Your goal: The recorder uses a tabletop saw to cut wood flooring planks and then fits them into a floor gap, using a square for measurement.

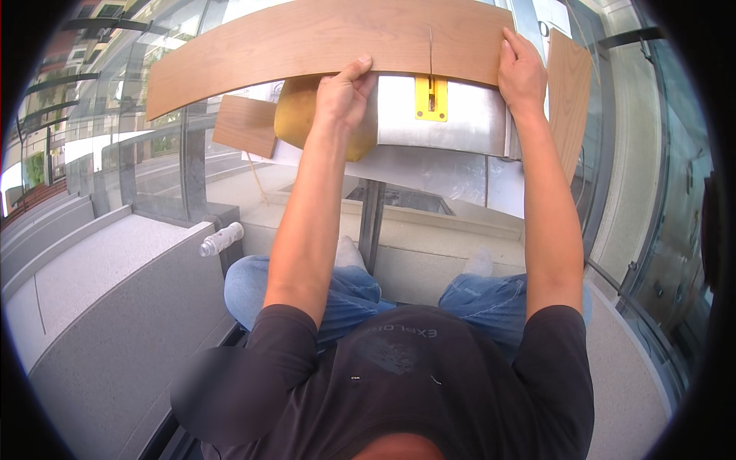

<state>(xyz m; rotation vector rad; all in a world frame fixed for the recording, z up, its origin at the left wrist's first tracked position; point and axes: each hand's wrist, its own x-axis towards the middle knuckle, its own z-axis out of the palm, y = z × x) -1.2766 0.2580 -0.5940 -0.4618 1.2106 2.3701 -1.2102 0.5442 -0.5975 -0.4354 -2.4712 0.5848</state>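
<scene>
A long brown wooden plank (291, 38) lies across a small metal-topped saw table (460, 126). My left hand (345, 96) grips its near edge, thumb on top and fingers curled beneath. At the right end, my right hand (524, 73) holds the plank with its fingers over the top. Between my hands, a yellow slotted insert (431, 101) is set in the metal top. A thin dark line runs from its slot up into the plank; whether it is the blade edge-on or a cut, I cannot tell. A yellow rounded part (295, 115) sits below my left hand.
A short wooden board (245, 126) lies left of the saw, and another plank (567, 100) stretches along the right. White sheeting (429, 172) spreads under the saw. A whitish cylinder (222, 239) rests by my left knee. Glass panes (153, 146) stand beyond, at the left.
</scene>
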